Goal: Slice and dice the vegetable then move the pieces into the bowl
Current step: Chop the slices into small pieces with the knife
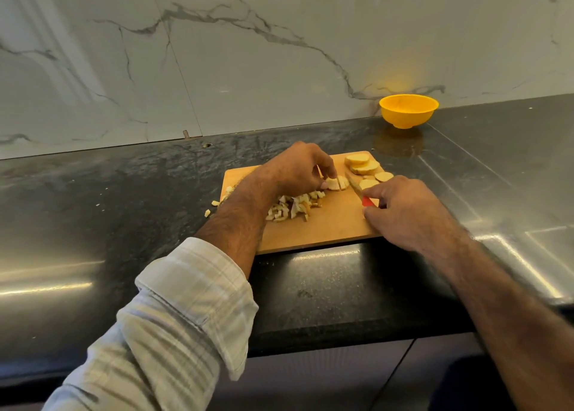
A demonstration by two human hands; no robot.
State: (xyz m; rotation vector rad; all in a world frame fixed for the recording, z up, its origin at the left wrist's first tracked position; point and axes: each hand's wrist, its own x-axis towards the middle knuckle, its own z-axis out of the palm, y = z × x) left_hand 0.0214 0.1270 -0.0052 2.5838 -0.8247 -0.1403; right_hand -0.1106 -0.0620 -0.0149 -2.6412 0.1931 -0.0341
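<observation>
Hands first. The left hand [295,168] is curled down over a cut slice [337,183] in the middle of the wooden cutting board [326,227], fingertips pinching it in place. That slice already shows a couple of cuts through it, so it sits there as strips pressed side by side. The right hand [403,211] is wrapped around a knife [360,190] with a red handle; only a bit of the red peeks out by the thumb, and the blade points away toward the far side of the board, its tip just beside the held slice. So both hands are closed on something, neither is spread.

Diced pieces [295,207] are heaped on the board just under the left wrist, nearer the front edge, and a few bits [214,204] have spilled off the left edge onto the dark stone counter [93,208]. The uncut round slices [363,165] are stacked at the far right corner of the board, just past the knife tip, with a couple lying flat right by the blade.

The yellow bowl [408,111] sits well apart from all that, back against the marble wall [248,53], to the right and beyond the board. Can't see any pieces inside from this angle. The left arm has a rolled-up plaid sleeve [174,317].
</observation>
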